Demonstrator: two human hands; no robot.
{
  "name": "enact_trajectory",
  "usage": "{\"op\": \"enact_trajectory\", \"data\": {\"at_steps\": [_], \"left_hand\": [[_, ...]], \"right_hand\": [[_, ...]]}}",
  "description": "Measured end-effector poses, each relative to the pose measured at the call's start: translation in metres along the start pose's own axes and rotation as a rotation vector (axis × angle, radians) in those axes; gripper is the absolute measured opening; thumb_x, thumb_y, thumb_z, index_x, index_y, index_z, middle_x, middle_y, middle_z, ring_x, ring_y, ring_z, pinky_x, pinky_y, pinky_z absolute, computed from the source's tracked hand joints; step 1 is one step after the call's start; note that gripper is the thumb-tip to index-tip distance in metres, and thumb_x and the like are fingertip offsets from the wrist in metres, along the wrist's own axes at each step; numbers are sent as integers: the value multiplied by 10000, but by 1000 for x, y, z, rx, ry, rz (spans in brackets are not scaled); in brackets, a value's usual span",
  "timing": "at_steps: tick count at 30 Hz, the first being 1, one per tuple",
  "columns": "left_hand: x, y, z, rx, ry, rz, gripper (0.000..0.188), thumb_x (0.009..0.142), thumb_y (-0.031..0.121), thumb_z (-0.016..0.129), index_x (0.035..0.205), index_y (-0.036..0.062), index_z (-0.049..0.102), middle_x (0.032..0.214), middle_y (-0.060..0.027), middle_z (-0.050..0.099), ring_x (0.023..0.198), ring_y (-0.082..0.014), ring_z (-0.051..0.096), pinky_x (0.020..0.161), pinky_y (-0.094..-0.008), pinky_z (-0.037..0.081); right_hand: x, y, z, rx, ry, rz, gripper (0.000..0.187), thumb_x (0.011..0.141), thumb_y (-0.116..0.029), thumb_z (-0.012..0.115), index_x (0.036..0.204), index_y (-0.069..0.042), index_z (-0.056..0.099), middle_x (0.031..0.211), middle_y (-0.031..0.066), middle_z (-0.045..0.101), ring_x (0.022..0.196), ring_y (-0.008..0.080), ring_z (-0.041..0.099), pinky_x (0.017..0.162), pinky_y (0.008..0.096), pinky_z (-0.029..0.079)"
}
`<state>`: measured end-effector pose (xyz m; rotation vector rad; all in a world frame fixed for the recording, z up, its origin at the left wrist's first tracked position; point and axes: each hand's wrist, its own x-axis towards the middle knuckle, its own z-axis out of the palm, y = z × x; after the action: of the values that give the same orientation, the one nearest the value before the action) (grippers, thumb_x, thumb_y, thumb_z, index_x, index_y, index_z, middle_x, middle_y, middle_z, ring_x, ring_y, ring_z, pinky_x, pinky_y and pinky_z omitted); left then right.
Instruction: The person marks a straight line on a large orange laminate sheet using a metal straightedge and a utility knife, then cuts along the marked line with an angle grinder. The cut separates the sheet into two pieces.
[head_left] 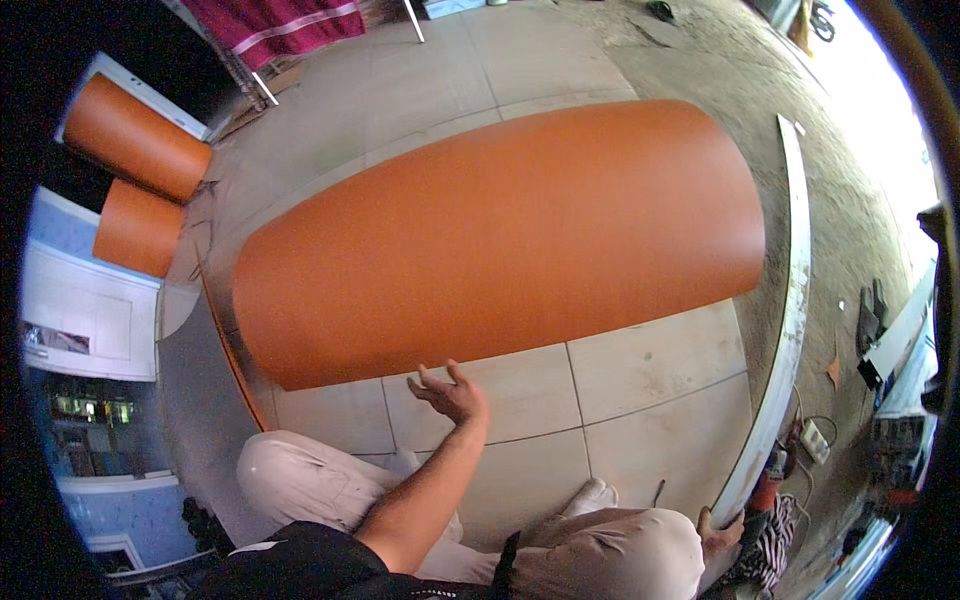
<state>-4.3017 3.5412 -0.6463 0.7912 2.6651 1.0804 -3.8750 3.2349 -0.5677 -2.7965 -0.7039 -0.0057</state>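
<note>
A large, smooth orange-brown sheet (pixel 500 245) lies across the tiled floor in front of me. My left hand (pixel 450 395) is held just at its near edge, fingers spread and nothing in them; whether a fingertip touches the sheet I cannot tell. Down at the lower right, beside my right knee, my right hand (pixel 720 535) grips the near end of a long, silvery metal straightedge bar (pixel 795 240). The bar runs away from me along the sheet's right side, apart from it. Part of my right hand is hidden by the knee.
A thin dark stick-like tool (pixel 658 492) lies on the tiles. To the right are a power strip (pixel 815 440) with cable and a striped cloth (pixel 772 555). Rolled orange sheets (pixel 140 135) stand at the far left, near a white cabinet (pixel 90 310). A grey sheet (pixel 205 400) lies left.
</note>
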Motion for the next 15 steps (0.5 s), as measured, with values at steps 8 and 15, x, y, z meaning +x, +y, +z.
{"op": "enact_trajectory", "data": {"at_steps": [8, 15], "left_hand": [[65, 40, 1, -257, 35, -662, 895, 977, 609, 561, 1540, -37, 303, 1559, -290, 292, 1431, -452, 352, 1130, -557, 397], [52, 25, 16, -15, -18, -422, 1044, 909, 678, 624, 1555, -55, 256, 1591, -287, 272, 1468, -441, 301, 1182, -563, 315]], "right_hand": [[21, 58, 54, -171, -86, -28, 937, 744, -394, 876, 1474, 17, 456, 1345, 280, 574, 1258, 476, 515, 1085, 543, 414], [32, 81, 58, -213, -203, 16, 928, 802, -407, 821, 1499, 47, 411, 1448, 314, 494, 1332, 501, 461, 1135, 541, 377]]}}
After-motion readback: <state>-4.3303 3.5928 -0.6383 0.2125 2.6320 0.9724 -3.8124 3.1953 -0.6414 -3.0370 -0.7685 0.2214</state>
